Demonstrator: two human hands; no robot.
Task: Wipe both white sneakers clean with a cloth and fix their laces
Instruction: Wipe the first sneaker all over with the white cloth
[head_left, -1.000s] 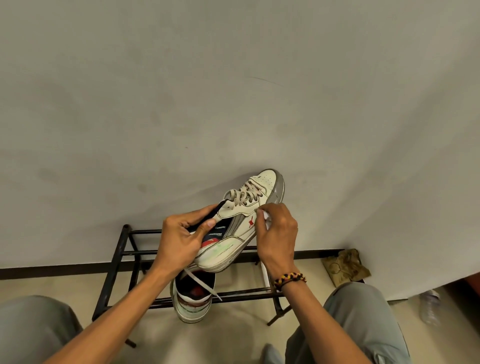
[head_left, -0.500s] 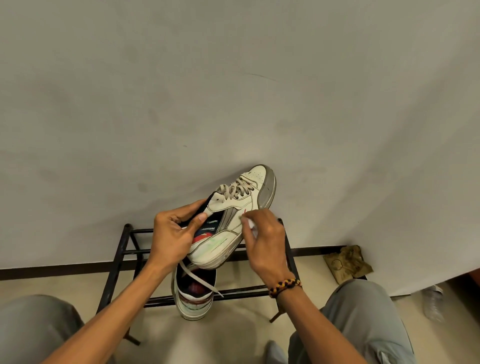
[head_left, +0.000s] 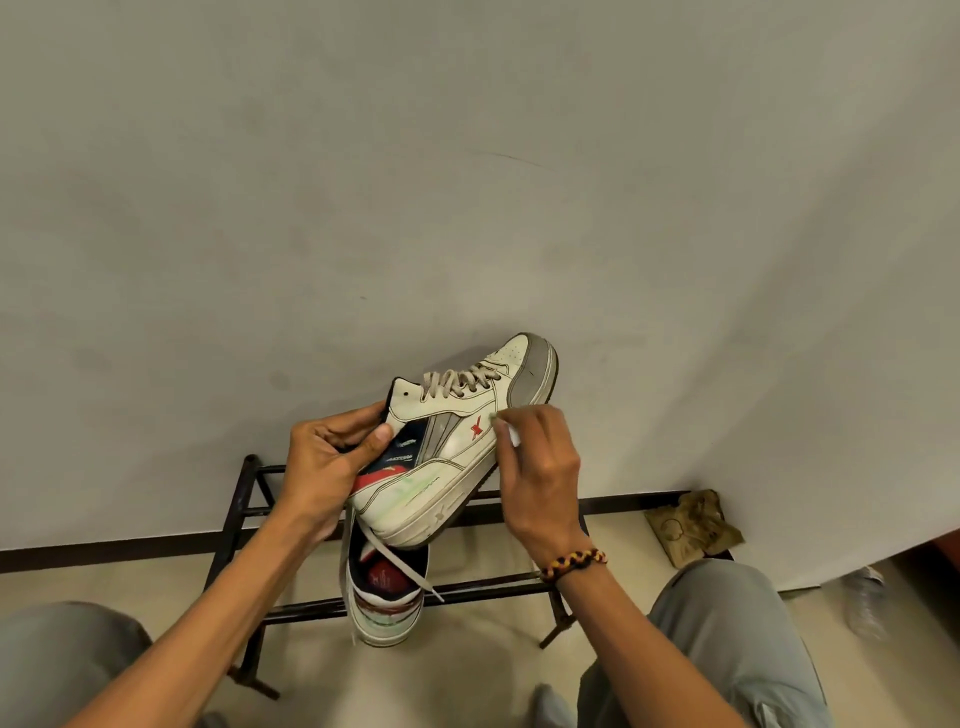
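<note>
My left hand (head_left: 324, 462) grips the heel and collar of a white sneaker (head_left: 457, 431) held up in the air, toe pointing away and to the right. The sneaker has grey panels, a red mark on its side and green scuffs near the sole. My right hand (head_left: 535, 462) pinches a small white cloth (head_left: 511, 432) against the sneaker's side, just right of the red mark. A loose lace (head_left: 400, 564) hangs down from the held sneaker. The second white sneaker (head_left: 387, 603) sits below on the rack, heel toward me, partly hidden by the first.
A black metal shoe rack (head_left: 244, 514) stands against the grey wall. A crumpled tan bag (head_left: 693, 525) lies on the floor at the right. A clear plastic bottle (head_left: 865, 597) lies at the far right. My knees in grey trousers frame the bottom corners.
My right hand has slid along the sneaker's side from the red mark toward the toe, uncovering the mark. The sneaker has tilted slightly in my left hand.
</note>
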